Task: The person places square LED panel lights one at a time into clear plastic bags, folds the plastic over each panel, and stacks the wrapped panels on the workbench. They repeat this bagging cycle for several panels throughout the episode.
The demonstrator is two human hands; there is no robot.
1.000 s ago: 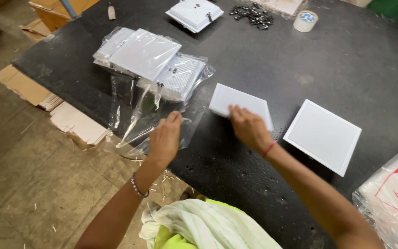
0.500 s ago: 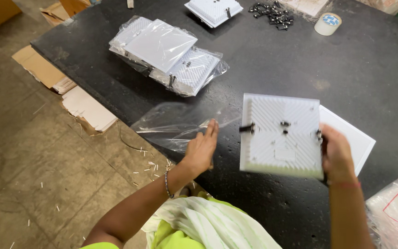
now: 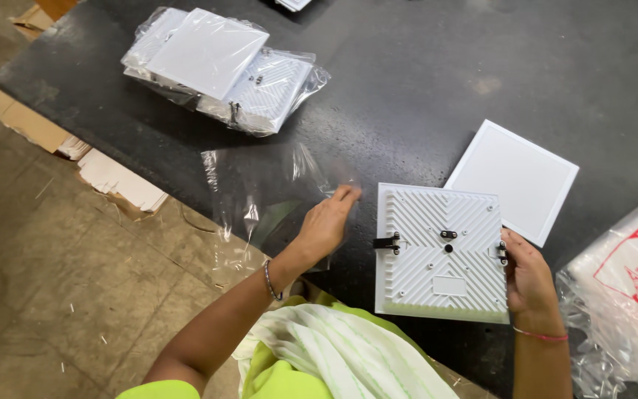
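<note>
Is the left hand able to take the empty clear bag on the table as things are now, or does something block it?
Probably yes. The left hand already rests on the edge of the clear bag, which lies flat on the black table, nothing on top. The ribbed white panel, held by the right hand, is off to the side.

A dark speckled table (image 3: 444, 81) fills the view; left of it, bare concrete floor (image 3: 60, 295) with cardboard scraps (image 3: 75, 148) along the table's edge.
</note>
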